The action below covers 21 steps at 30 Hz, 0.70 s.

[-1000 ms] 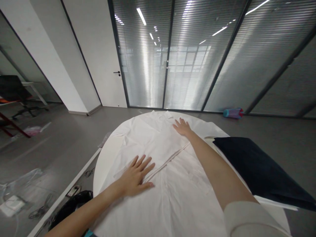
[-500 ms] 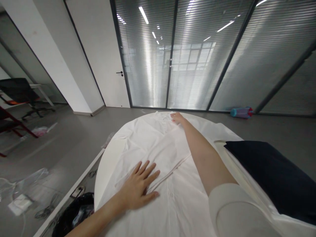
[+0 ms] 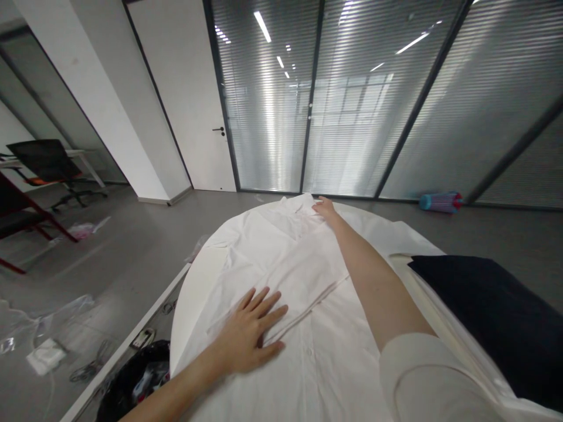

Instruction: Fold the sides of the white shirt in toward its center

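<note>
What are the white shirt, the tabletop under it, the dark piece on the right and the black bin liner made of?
White shirt: thin matte cloth, perhaps cotton; it lies in soft creases.
Tabletop: smooth and pale, maybe laminate; no grain shows.
Dark piece: probably matte fabric; it shows almost no shine.
Black bin liner: likely thin plastic, with glossy crinkles along its rim.

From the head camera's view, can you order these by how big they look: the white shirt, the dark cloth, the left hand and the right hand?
1. White shirt
2. Dark cloth
3. Left hand
4. Right hand, though it is farther from the camera
</note>
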{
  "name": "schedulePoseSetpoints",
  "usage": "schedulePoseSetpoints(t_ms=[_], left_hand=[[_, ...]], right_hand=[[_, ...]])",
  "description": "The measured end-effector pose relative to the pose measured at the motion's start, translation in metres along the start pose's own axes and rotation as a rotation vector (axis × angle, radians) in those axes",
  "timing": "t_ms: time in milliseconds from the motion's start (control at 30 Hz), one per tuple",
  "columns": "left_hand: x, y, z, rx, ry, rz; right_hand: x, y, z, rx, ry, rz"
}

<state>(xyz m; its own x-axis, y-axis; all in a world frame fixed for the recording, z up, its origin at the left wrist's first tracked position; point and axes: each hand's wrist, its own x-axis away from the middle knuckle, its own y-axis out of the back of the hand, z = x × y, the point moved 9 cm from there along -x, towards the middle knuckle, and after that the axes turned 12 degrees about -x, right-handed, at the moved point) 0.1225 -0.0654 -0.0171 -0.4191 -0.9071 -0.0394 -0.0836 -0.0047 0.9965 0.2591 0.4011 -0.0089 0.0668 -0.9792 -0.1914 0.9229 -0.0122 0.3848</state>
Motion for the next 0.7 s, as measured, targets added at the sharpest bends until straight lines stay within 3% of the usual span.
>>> schedulePoseSetpoints(t_ms=[300,500,700], left_hand=[[0.000,-0.002,0.003,-0.004,0.017,-0.007],[0.000,0.001,0.003,0.023,0.017,-0.043],[0.001,0.000,0.002,0.009,0.023,-0.034]], right_hand=[[0.044,0.014,0.002,0.205,0.147,0.007],[0.083,0.015,-0.006,0.294,0.225,0.107],[0.059,0.015,0.018,0.322,0.190,0.077]])
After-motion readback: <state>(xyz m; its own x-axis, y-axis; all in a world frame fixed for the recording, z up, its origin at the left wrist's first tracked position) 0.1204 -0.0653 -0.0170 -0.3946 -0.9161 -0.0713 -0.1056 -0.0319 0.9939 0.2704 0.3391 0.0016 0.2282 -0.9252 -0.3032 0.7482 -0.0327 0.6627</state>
